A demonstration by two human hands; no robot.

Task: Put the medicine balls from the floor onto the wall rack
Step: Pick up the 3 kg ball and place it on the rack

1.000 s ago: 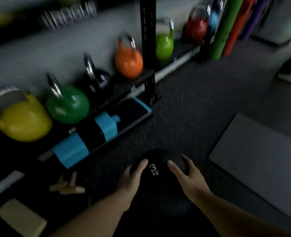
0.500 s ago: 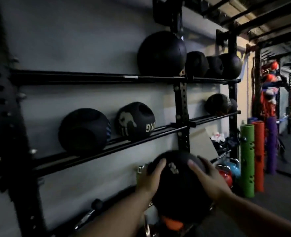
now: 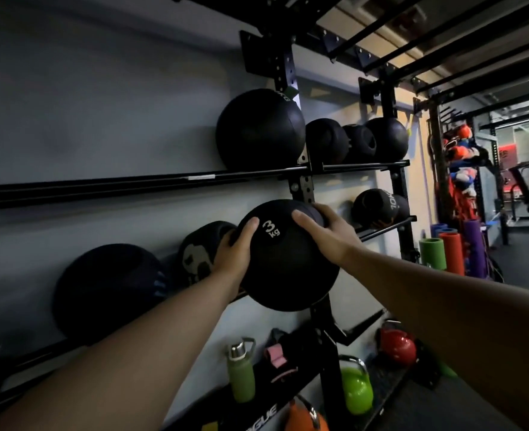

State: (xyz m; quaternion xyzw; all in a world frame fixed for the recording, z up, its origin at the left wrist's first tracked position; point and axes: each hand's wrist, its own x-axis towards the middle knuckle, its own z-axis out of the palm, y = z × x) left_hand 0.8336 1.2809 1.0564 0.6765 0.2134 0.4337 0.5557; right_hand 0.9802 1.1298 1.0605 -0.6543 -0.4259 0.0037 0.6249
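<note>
ball: black 3 kg medicine ball (image 3: 288,262) up at the middle rack rail (image 3: 384,228), beside the skull-print ball (image 3: 199,253) | hands: left hand (image 3: 233,253) and right hand (image 3: 328,234) both clamped on its sides | feel: probably grippy rubber, modest weight, so palms wide apart seems about right

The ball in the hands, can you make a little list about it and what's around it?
ball: black, marked 3 kg, held up in front of the wall rack
left hand: on the ball's left side
right hand: on the ball's upper right
middle shelf: two dark balls to the left
top shelf: big black ball and smaller ones
below: green bottle, green kettlebell, red kettlebell
</note>
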